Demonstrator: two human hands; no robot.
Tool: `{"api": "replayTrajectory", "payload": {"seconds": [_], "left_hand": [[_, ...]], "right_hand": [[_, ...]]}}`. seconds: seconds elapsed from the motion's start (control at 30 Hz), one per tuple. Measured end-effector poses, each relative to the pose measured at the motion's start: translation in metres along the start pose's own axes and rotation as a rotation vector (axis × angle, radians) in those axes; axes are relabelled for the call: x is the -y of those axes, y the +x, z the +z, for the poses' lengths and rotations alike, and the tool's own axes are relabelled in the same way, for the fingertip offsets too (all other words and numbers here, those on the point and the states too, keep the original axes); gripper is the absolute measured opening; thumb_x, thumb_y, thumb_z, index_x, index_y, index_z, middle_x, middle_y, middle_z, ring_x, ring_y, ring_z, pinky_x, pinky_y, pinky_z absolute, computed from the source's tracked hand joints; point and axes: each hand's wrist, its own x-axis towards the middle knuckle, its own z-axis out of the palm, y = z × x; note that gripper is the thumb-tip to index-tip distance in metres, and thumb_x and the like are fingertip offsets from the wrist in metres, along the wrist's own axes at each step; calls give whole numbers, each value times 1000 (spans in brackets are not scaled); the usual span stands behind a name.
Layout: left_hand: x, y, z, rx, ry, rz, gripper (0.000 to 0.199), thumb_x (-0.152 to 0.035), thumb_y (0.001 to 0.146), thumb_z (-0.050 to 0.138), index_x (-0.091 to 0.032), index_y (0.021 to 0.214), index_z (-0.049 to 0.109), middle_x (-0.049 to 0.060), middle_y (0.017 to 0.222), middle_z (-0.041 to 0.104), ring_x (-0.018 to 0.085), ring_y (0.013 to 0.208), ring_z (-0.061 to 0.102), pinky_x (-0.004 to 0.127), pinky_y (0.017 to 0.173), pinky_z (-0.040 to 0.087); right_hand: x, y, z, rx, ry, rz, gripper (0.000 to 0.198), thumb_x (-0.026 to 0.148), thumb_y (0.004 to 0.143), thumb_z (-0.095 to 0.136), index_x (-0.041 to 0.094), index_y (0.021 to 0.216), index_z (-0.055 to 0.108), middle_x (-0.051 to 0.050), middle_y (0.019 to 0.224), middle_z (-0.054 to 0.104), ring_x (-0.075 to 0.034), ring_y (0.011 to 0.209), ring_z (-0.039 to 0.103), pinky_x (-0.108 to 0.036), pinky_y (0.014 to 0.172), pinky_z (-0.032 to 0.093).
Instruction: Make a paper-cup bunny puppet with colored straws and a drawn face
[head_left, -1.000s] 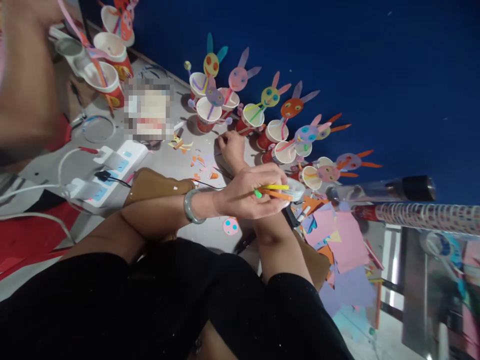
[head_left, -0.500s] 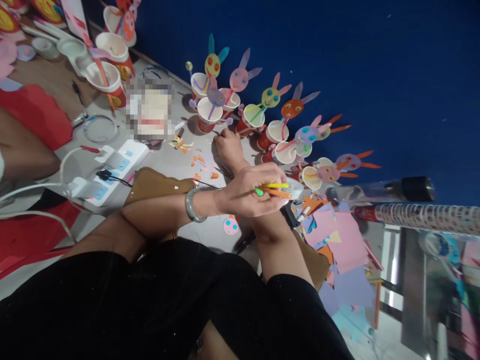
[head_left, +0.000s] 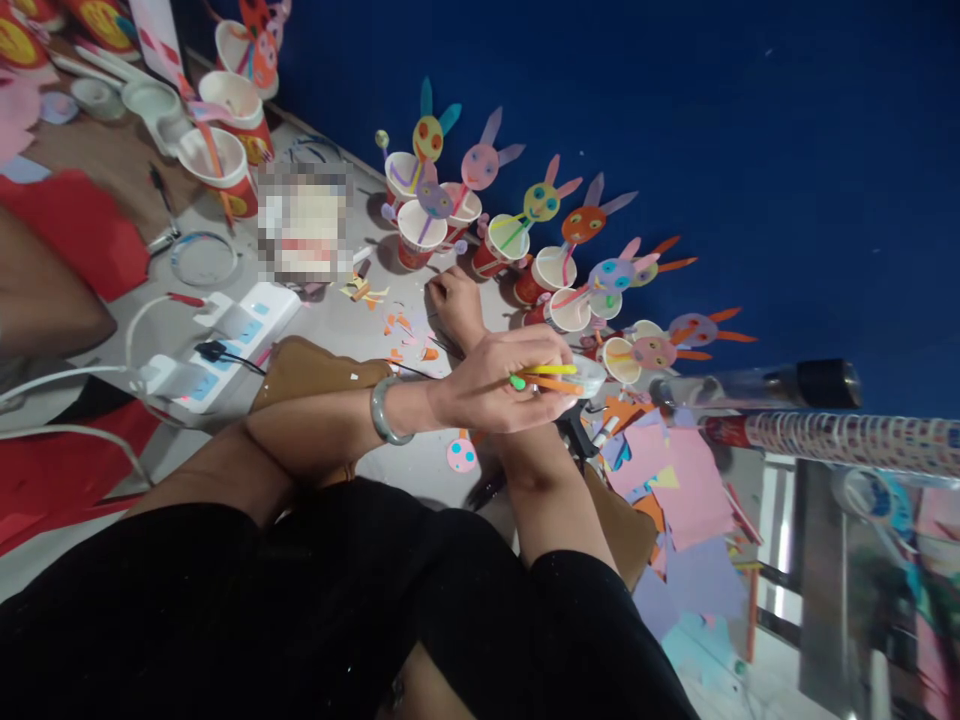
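Observation:
My left hand (head_left: 499, 382), with a grey-green bangle (head_left: 381, 412) on its wrist, is closed around several thin coloured strips (head_left: 556, 383) in yellow, orange and green. A clear plastic piece (head_left: 589, 378) sticks out past its fingertips; its kind is unclear. Beneath it crosses my right forearm. My right hand (head_left: 456, 303) rests on the table with curled fingers, close to paper scraps (head_left: 405, 330) and the cups; whatever is in it is hidden. A pink paper disc with blue dots (head_left: 461, 455) lies below my left wrist.
Red and white paper cups (head_left: 422, 232) with rabbit-faced paper figures line the blue wall. A power strip (head_left: 244, 335) with cables lies left. Coloured paper sheets (head_left: 694, 490) pile up at right, near a clear tube (head_left: 750, 385). Another person's arm (head_left: 49, 290) reaches in at left.
The view has shifted slightly. My left hand keeps its hold on the strips, and my right hand stays on the table with its fingers a little more curled.

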Motion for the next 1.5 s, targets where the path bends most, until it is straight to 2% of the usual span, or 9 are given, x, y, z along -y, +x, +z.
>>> {"api": "replayTrajectory", "payload": {"seconds": [0.37,0.5,0.6,0.73,0.93,1.03,1.2,1.3,1.5], "left_hand": [[3,-4,-1,36,32,-31,12,-21,87,66,-21,84,55,2,87,66,13,81,64,27,70,54],[2,-3,0,41,-4,-44,13,-21,87,66,-21,84,54,2,86,65,14,82,65,27,70,54],[2,-3,1,26,-1,-33,12,-18,87,64,-20,84,53,2,86,64,13,82,64,26,70,53],[2,-3,2,10,13,7,15,-20,88,67,-19,83,53,2,86,64,12,81,62,24,69,52],[3,-3,2,16,-8,5,17,-20,88,68,-20,83,52,1,86,62,11,81,61,24,68,52],[2,-3,1,22,15,1,17,-19,88,66,-20,82,51,1,84,62,11,78,60,23,64,50],[-1,-2,1,19,25,-3,16,-17,89,64,-20,81,50,1,84,62,11,79,61,24,66,50],[-2,-3,3,22,-2,-4,18,-15,87,65,-20,80,49,0,84,61,10,78,59,23,66,49],[-2,-4,2,46,5,-39,18,-16,88,63,-21,80,48,1,84,61,11,80,58,25,68,50]], "right_hand": [[-12,15,-2,106,-99,-69,31,16,97,44,16,101,74,-14,107,69,-23,92,65,-35,86,50],[-15,21,3,75,-62,-24,27,14,98,43,15,106,69,-14,113,68,-22,95,63,-35,89,49],[-15,19,2,46,-7,-3,25,17,99,44,19,105,68,-11,108,70,-22,96,62,-34,90,49],[-6,8,-5,71,-12,-89,27,19,98,45,17,101,72,-12,107,70,-23,96,62,-35,87,47],[10,3,-7,181,-186,-197,31,13,98,42,14,101,73,-15,109,71,-24,93,61,-35,86,43],[6,7,-3,147,-143,-154,29,13,98,43,13,104,71,-15,111,71,-24,95,61,-35,87,45],[-11,9,-1,-48,94,72,25,19,100,45,15,104,69,-12,104,73,-22,92,62,-33,86,48],[-6,8,-2,-6,56,42,23,21,99,49,17,101,71,-11,102,73,-22,92,63,-34,86,48],[24,11,4,120,-167,-54,30,18,100,43,16,106,73,-14,117,72,-24,94,64,-34,80,43]]}}
